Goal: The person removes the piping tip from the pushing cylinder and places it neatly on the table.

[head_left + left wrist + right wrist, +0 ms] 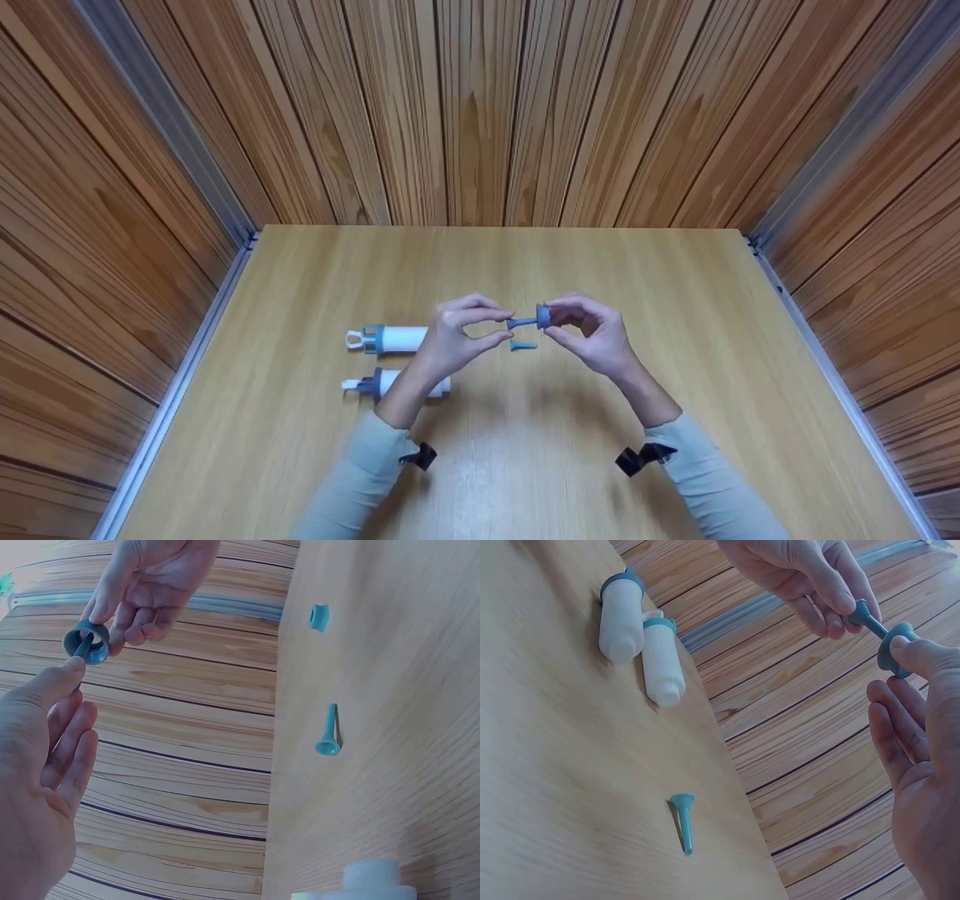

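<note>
Between thumb and fingertip, my left hand (465,334) pinches the flared end of a dark blue, thin-stemmed plug (871,621). My right hand (592,334) holds a dark blue flanged ring (543,316) by its rim, above the table. The two pieces meet: the stem's narrow end points into the ring's opening, as the left wrist view shows. How deep it sits I cannot tell. Below them, a similar teal plug (523,346) lies on the table. A small teal ring (319,617) lies farther along in the left wrist view; it is not visible in the head view.
Two white cylinders lie on their sides at left: one with a teal collar (373,339), the other with a dark blue collar (367,385). My left hand and forearm partly cover them in the head view. Wood-panelled walls (480,112) enclose the wooden table (637,262).
</note>
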Available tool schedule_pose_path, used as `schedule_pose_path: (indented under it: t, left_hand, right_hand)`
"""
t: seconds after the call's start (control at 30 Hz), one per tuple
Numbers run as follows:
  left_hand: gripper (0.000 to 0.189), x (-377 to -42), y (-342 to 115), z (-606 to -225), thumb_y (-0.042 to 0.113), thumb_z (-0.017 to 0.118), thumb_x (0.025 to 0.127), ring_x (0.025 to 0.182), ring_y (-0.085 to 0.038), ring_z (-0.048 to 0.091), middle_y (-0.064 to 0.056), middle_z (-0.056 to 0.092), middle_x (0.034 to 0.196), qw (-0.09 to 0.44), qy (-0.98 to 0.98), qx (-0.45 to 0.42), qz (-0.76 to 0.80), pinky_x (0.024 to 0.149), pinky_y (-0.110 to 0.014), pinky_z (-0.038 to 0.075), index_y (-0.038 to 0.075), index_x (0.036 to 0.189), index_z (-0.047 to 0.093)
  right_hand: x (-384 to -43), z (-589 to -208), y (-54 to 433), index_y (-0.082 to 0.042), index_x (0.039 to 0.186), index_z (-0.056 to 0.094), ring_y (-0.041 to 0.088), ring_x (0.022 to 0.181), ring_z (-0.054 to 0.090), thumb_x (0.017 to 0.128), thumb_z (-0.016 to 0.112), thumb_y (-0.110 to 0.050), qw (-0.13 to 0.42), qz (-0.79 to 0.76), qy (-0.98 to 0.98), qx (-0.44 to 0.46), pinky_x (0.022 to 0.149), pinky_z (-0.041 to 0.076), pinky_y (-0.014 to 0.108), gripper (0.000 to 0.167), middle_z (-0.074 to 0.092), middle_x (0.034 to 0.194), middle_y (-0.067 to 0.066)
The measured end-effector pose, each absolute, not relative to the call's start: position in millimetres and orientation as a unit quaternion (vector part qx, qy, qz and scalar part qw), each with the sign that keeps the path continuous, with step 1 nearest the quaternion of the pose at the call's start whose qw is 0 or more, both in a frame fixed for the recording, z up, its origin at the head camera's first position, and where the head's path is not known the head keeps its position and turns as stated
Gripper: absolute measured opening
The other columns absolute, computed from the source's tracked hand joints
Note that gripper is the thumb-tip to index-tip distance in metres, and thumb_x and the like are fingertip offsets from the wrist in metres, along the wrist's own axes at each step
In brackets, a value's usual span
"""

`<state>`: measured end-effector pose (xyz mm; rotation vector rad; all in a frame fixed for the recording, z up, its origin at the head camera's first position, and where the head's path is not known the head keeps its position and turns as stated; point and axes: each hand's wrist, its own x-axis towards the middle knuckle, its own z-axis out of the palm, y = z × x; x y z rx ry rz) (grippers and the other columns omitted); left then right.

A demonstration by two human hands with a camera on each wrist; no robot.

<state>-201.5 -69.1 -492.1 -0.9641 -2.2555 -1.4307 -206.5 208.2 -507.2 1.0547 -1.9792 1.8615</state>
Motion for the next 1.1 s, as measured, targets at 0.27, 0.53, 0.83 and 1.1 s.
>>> schedule_pose_path:
  t: [0.27,0.53,0.83,1.1]
  left_hand:
    - [0.025,-202,-71,-493,0.010,0.090,0.096,0.108,-0.028,0.081,-0.012,0.084,0.114,0.144,-0.785,-0.332,-0.503,0.101,-0.036,0.068,0.006,0.120,0.087]
    - [0.025,-203,-76,-496,0.007,0.090,0.095,0.108,-0.030,0.082,-0.013,0.084,0.114,0.144,-0.778,-0.336,-0.512,0.100,-0.035,0.068,0.006,0.121,0.086]
    - [0.024,-205,-71,-496,0.007,0.090,0.095,0.105,-0.028,0.083,-0.012,0.084,0.111,0.142,-0.778,-0.331,-0.515,0.097,-0.035,0.069,0.005,0.119,0.087]
    - [0.025,-207,-60,-492,0.010,0.090,0.096,0.106,-0.028,0.083,-0.012,0.084,0.112,0.117,-0.785,-0.320,-0.517,0.098,-0.039,0.070,0.005,0.120,0.087]
  right_hand:
    - [-207,-511,227,0.022,0.126,0.067,0.007,0.103,0.079,0.086,0.070,0.032,0.125,0.633,-0.679,0.350,0.096,0.066,0.020,0.041,0.080,0.117,-0.007]
    - [-205,-515,248,0.022,0.126,0.067,0.007,0.103,0.078,0.086,0.070,0.032,0.132,0.630,-0.692,0.328,0.097,0.066,0.019,0.041,0.081,0.118,-0.007]
    - [-201,-520,275,0.021,0.125,0.069,0.010,0.098,0.078,0.093,0.081,0.014,0.128,0.616,-0.713,0.308,0.094,0.066,0.018,0.035,0.082,0.114,-0.008]
    - [-198,-515,297,0.021,0.126,0.069,0.009,0.098,0.077,0.092,0.080,0.017,0.129,0.607,-0.726,0.296,0.095,0.065,0.017,0.036,0.081,0.112,-0.006]
